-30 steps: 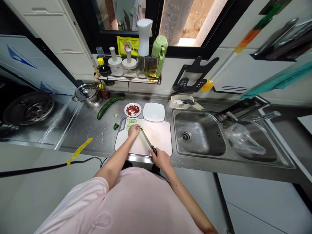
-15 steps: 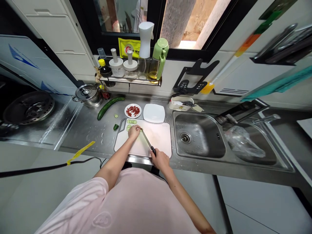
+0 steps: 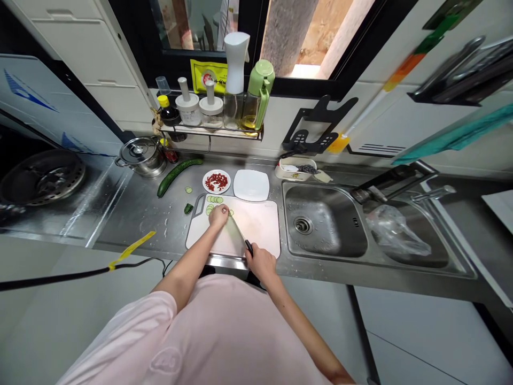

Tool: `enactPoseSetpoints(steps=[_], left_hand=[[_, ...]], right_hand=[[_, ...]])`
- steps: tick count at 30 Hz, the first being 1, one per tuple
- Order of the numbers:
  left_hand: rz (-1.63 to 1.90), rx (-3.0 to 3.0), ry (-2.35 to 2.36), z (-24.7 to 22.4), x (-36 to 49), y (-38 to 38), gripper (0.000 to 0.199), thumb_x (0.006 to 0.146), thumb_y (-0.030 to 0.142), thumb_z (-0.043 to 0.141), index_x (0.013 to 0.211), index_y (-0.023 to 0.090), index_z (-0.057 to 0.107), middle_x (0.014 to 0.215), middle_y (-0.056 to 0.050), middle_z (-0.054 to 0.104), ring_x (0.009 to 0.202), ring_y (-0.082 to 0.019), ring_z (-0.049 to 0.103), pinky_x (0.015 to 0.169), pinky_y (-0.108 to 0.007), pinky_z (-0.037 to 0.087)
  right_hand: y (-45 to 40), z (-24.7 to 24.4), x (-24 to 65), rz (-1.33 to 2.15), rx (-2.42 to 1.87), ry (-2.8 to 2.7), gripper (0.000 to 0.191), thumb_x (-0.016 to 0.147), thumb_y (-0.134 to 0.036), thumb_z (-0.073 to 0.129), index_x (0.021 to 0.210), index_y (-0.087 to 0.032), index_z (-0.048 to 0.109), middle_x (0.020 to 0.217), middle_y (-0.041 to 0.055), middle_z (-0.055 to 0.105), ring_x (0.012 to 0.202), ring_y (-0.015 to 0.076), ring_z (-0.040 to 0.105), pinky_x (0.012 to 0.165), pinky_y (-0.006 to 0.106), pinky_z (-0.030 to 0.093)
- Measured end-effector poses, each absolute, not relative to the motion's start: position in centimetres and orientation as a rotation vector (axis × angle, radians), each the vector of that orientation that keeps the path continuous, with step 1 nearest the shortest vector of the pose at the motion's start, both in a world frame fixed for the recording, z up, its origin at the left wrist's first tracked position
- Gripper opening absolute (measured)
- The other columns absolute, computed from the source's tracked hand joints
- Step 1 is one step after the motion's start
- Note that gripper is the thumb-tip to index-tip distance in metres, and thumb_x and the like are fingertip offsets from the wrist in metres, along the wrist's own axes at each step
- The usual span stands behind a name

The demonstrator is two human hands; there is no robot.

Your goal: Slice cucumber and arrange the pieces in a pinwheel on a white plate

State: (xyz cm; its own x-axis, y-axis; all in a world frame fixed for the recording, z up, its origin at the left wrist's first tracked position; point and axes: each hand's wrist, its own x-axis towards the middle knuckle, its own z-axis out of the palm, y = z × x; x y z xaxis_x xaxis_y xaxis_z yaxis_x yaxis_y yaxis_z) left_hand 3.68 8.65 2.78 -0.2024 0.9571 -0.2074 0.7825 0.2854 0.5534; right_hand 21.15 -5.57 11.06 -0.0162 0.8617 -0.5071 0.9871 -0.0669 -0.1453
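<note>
Overall, one stainless steel counter runs across the view, with a steel sink well to the right of the right fingers. Next, one white cutting board lies beneath both hands, its near edge just below the right fingers. Beyond the left fingers sit a round plate of chopped red chilli and, to its right, a square white plate. Farther out past the left fingers lies a whole cucumber, its long axis slanting across the steel. Item: one left hand, fingers bent and pressing down near the board's far left corner, with whatever lies beneath them hidden. Item: one right hand, fingers clenched around a dark handle. Item: one kitchen knife, gripped by that handle, its blade pointing forward and left, its long axis running diagonally across the board from the right fingers to just beside the left fingertips. Item: several cucumber slices, lying flat just beyond the left fingers. Note on use: clean slicing would seem to call for fingertips tucked back, the blade's flat guided by the knuckles, and even strokes.
</note>
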Motion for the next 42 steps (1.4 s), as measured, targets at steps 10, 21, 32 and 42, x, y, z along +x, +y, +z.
enactPoseSetpoints(steps=[10,21,32,42], left_hand=[[0.436,1.556,2.048,3.6,3.9,8.4,0.017,0.078,0.026,0.051,0.086,0.027,0.066,0.089,-0.002,0.064,0.083,-0.018,0.056,0.07,-0.026,0.039],[0.434,1.604,2.024,3.2,3.6,8.4,0.017,0.079,0.027,0.05,0.087,0.026,0.066,0.087,-0.002,0.063,0.082,-0.017,0.056,0.071,-0.026,0.04],[0.534,1.672,1.936,2.8,2.9,7.7,0.023,0.076,0.018,0.051,0.094,0.023,0.065,0.088,-0.003,0.062,0.084,-0.017,0.056,0.076,-0.026,0.042],[0.53,1.663,1.953,2.9,3.0,7.6,0.023,0.077,0.019,0.052,0.094,0.024,0.066,0.089,-0.003,0.062,0.085,-0.017,0.057,0.079,-0.026,0.043]], right_hand=[[-5.7,10.8,20.9,-0.736,2.022,1.936,0.035,0.094,-0.042,0.029,0.107,-0.019,0.052,0.091,0.0104,0.067,0.089,0.024,0.064,0.074,0.032,0.04],[-5.2,10.7,20.5,-0.756,1.978,1.944,0.031,0.093,-0.037,0.032,0.106,-0.016,0.051,0.096,0.0129,0.066,0.092,0.0238,0.063,0.076,0.032,0.041],[-5.0,11.0,21.2,-0.797,1.986,1.937,0.035,0.093,-0.04,0.031,0.106,-0.017,0.054,0.097,0.0125,0.066,0.094,0.0256,0.062,0.076,0.033,0.041],[-4.6,11.3,21.4,-0.852,1.957,1.915,0.037,0.093,-0.041,0.032,0.107,-0.017,0.055,0.101,0.013,0.066,0.097,0.0239,0.062,0.077,0.032,0.041]])
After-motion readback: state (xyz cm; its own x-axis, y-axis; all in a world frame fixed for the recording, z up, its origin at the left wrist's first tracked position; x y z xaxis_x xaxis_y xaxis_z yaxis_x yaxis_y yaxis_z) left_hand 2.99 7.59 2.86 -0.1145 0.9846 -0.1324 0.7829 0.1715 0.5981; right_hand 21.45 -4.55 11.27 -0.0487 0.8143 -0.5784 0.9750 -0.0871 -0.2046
